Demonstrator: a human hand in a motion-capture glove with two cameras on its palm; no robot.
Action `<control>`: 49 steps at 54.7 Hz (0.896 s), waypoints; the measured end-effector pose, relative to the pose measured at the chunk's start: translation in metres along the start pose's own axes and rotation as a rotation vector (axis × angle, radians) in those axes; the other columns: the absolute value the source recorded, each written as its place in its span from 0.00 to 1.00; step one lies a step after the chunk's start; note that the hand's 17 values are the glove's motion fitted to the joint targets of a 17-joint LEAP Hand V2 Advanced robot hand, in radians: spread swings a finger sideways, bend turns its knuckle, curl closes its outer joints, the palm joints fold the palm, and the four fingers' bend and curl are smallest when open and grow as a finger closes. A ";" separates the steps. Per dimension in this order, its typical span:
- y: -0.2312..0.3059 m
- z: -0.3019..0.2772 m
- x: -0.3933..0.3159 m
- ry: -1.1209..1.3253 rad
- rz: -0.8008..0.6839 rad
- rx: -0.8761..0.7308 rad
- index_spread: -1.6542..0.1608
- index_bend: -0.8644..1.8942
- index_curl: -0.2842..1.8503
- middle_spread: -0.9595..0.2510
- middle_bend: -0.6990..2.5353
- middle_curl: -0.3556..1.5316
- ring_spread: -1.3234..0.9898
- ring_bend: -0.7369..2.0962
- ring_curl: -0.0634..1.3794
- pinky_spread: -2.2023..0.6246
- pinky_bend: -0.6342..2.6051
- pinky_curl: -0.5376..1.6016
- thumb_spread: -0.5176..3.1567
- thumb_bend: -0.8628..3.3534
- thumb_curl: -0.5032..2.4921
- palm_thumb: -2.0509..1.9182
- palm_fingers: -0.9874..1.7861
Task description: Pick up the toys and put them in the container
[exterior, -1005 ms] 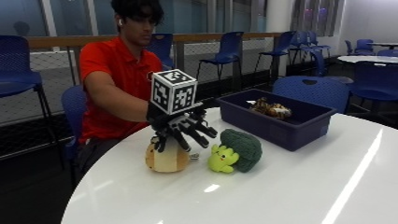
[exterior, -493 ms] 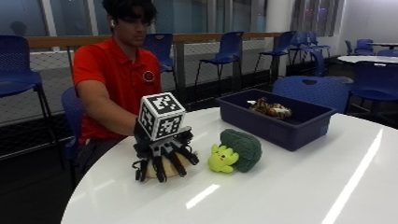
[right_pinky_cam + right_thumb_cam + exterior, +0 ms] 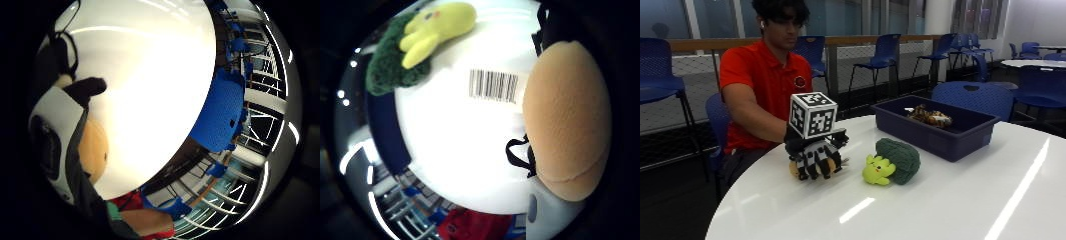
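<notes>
On the round white table a tan plush toy lies near the person's edge. My gloved right hand sits on top of it, with the fingers curled down over its front. The same tan toy fills one side of the thumb side palm view and shows beside the glove as a tan toy in the little finger side view. A green and yellow broccoli plush lies just right of the hand, not touched. Behind it stands the navy container with a striped toy inside.
A barcode tag lies on the table between the tan toy and the broccoli plush. The person sits at the table's far left edge. Blue chairs stand behind the container. The table's near side is bare.
My hand has come down and a little to the left onto the tan toy, and its fingers have closed over it. The broccoli plush and the container have stayed put.
</notes>
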State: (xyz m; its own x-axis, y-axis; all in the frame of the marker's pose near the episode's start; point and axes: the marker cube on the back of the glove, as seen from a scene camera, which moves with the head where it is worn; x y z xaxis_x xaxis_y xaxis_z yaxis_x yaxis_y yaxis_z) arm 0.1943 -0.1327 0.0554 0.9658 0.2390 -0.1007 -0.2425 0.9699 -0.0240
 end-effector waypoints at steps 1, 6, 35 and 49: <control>0.001 -0.002 0.000 -0.008 -0.005 0.011 0.70 0.38 0.26 0.58 0.33 0.35 0.43 0.58 0.31 0.66 0.55 0.40 0.46 0.25 0.32 0.65 0.64; 0.005 -0.013 0.000 -0.070 -0.019 0.045 0.69 0.40 0.27 0.53 0.36 0.38 0.40 0.60 0.34 0.65 0.53 0.41 0.42 0.26 0.35 0.68 0.70; -0.001 -0.185 -0.190 -0.092 -0.263 0.215 0.67 0.42 0.37 0.40 0.39 0.49 0.34 0.61 0.41 0.63 0.52 0.44 0.30 0.25 0.44 0.70 0.69; 0.019 -0.232 -0.320 -0.061 -0.437 0.281 0.66 0.41 0.43 0.37 0.38 0.53 0.34 0.60 0.43 0.63 0.53 0.45 0.29 0.24 0.46 0.69 0.66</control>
State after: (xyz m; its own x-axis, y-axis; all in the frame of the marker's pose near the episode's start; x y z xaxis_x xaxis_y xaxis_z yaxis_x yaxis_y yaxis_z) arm -0.1412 -0.2017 -0.1439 0.9770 -0.1963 -0.0831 0.2100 0.9531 0.2182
